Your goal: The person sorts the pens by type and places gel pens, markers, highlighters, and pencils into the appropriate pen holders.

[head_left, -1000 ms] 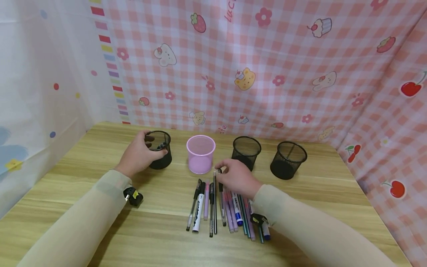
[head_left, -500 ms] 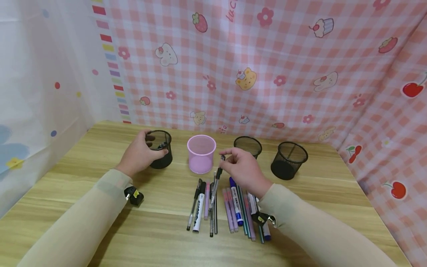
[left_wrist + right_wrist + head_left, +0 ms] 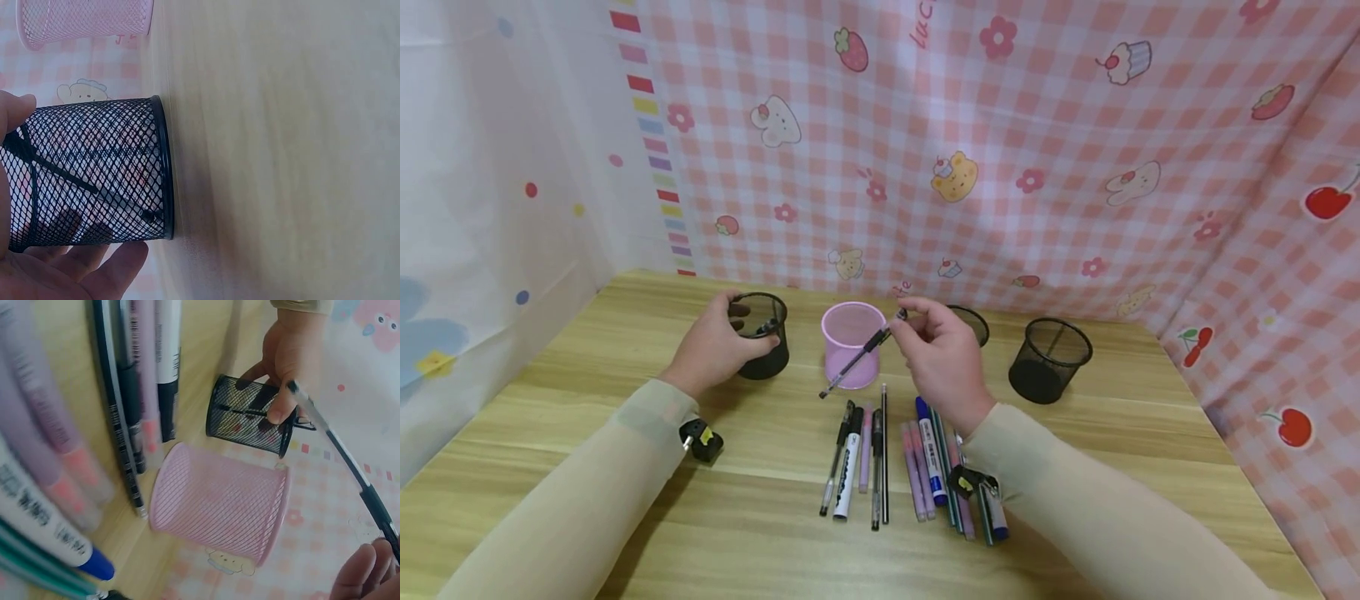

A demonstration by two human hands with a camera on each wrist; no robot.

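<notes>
My left hand (image 3: pixel 707 346) holds the leftmost black mesh pen holder (image 3: pixel 770 360), thumb on the near side, fingers behind. A pen (image 3: pixel 69 178) leans inside it, seen through the mesh in the left wrist view. With thumb and fingers, my right hand (image 3: pixel 947 358) pinches a black-gripped clear pen (image 3: pixel 853 362) near one end. The pen slants down to the left, its free end in front of the pink mesh pen holder (image 3: pixel 835 352) in the head view. In the right wrist view this pen (image 3: pixel 350 464) hangs above the table, apart from both holders.
A black pen holder (image 3: pixel 973 323), partly hidden behind my right hand, and another black pen holder (image 3: pixel 1048 367) stand to the right. Pens, a white marker (image 3: pixel 847 475) and a blue-capped marker (image 3: pixel 931 458) lie in front, in two loose groups. A checkered cloth (image 3: pixel 880 150) hangs behind the table.
My right hand has lifted the pen from the row on the table, raised it and tilted its free end left toward the pink holder. The left hand stays on its holder.
</notes>
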